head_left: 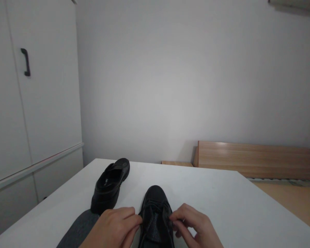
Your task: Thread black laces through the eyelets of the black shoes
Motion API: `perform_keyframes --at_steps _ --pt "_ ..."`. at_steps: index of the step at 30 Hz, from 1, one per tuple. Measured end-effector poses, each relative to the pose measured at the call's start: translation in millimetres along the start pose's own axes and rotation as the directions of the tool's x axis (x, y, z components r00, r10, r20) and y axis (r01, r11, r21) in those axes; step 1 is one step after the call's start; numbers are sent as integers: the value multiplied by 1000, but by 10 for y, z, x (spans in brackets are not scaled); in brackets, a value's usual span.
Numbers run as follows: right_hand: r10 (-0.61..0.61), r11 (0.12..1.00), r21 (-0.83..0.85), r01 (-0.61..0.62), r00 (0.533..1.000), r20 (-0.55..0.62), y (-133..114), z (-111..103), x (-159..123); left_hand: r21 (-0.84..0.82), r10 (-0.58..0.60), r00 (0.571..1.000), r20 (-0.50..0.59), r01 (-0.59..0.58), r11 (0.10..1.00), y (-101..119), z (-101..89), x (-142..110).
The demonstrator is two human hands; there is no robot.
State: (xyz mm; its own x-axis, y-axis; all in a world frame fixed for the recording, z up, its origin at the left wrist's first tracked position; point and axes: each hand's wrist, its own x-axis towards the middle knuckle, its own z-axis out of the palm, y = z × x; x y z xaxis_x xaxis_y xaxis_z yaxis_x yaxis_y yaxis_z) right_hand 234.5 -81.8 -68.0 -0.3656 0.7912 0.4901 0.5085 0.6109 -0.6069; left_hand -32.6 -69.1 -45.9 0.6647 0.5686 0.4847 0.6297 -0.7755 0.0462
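Observation:
A black lace-up shoe (155, 194) rests upright on the white table at the bottom middle, its toe pointing away from me. My left hand (119, 225) is closed in a pinch at the left side of its opening. On the opposite side, the thumb and forefinger of my right hand (193, 224) pinch the shoe's right edge. Whether they grip the upper or a lace end is too dark to tell. Dark laces cross below the toe cap. The heel lies beyond the bottom edge of the view.
Another black shoe (107, 187) stands farther back on the left of the white table (212, 199). Dark grey cloth (79, 229) lies near its heel, beside my left hand. A white cabinet (49, 103) flanks the table, and a wooden headboard (255, 158) is at the right.

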Motion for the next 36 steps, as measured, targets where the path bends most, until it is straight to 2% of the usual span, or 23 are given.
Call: perform_keyframes --at_steps 3,10,14,24,30,32,36 --pt "-26 999 -41 26 1000 -4 -28 -2 0 -41 3 999 -36 -4 999 -60 72 -7" --pt "49 994 -95 -50 999 -10 54 55 -35 -33 19 996 -83 -21 999 -114 231 -14" --pt "-2 997 -74 -1 999 -49 35 90 -26 -24 34 991 -129 -37 999 -88 236 -9" --pt "-33 996 -81 27 997 -65 17 89 -19 -281 -41 986 -164 -7 960 -128 256 -20" --pt "-71 992 -111 62 994 -81 25 85 -33 -290 -63 968 -243 -10 957 -156 251 3" --pt "-70 990 -129 57 993 -97 31 86 -36 -325 -74 970 -231 -5 946 -160 245 12" --pt "-44 989 -148 26 991 -123 34 100 -44 -441 -167 968 -186 70 895 -149 244 33"
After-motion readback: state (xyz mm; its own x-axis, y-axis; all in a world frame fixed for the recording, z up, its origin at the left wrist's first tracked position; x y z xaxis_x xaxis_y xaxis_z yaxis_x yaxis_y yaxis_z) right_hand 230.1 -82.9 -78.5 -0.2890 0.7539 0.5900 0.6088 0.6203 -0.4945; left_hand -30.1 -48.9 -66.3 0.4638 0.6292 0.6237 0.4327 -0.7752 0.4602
